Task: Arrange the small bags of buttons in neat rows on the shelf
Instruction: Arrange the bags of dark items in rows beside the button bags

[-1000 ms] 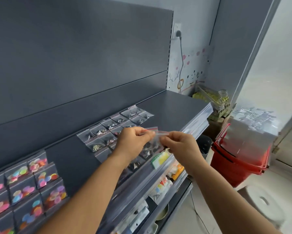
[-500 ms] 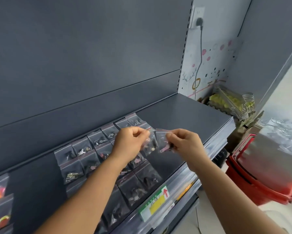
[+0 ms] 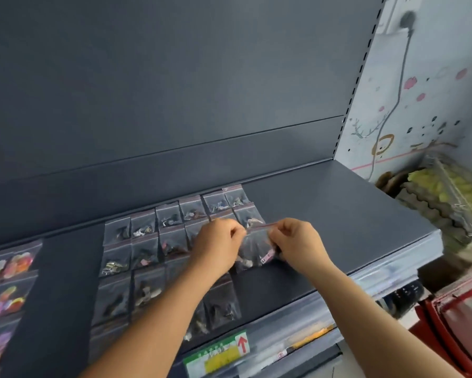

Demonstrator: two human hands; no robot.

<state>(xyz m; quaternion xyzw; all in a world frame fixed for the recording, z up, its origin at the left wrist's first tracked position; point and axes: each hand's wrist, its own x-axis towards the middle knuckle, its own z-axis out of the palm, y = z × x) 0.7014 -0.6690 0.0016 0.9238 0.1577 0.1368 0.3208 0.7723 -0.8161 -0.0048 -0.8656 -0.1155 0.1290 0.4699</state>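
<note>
Bag (image 3: 256, 248) now lowered to the shelf (image 3: 338, 214); our left hand (image 3: 218, 246) and right hand (image 3: 297, 244) pinch its top, extending the second row rightward.

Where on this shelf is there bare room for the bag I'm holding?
Bare shelf lies right of the dark button bags, out to the shelf's end. A narrower bare strip separates them from the colourful bags. The grid itself is crowded.

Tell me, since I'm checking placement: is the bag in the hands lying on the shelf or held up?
Held up: left hand and right hand pinch the bag's top edge; it hangs.
</note>
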